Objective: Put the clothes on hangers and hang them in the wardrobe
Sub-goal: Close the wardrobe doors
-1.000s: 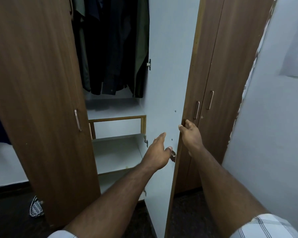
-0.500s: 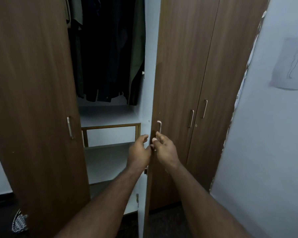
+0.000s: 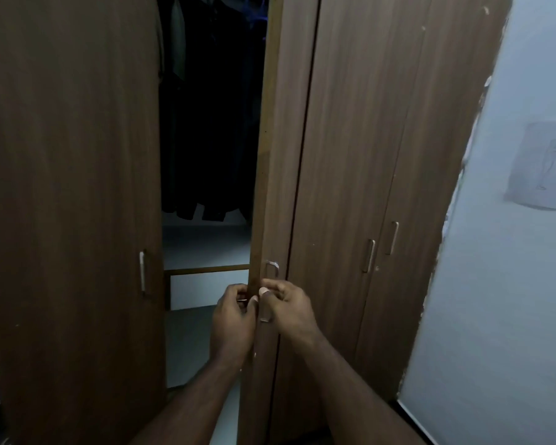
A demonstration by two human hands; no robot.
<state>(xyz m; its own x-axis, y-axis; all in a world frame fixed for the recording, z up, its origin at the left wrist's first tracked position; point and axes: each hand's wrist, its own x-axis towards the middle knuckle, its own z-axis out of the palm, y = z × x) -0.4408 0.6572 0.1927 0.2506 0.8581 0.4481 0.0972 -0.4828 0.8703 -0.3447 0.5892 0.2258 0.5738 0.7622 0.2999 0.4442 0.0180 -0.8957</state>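
The brown wardrobe stands in front of me with its right door (image 3: 278, 155) swung nearly closed and its left door (image 3: 71, 187) still ajar. Dark clothes (image 3: 212, 123) hang on hangers in the narrow gap between them. My left hand (image 3: 233, 319) grips the free edge of the right door from the inner side. My right hand (image 3: 288, 308) holds the same door at its metal handle (image 3: 270, 284), fingers curled round the lower part.
A white shelf (image 3: 206, 248) and a wood-framed compartment (image 3: 206, 269) show below the clothes. Two more closed wardrobe doors (image 3: 382, 187) with handles stand to the right, then a pale wall (image 3: 511, 284) with a pinned sketch (image 3: 543, 165).
The right door has swung from wide open to almost closed, narrowing the gap. Both hands moved left with it and came together at its edge and handle.
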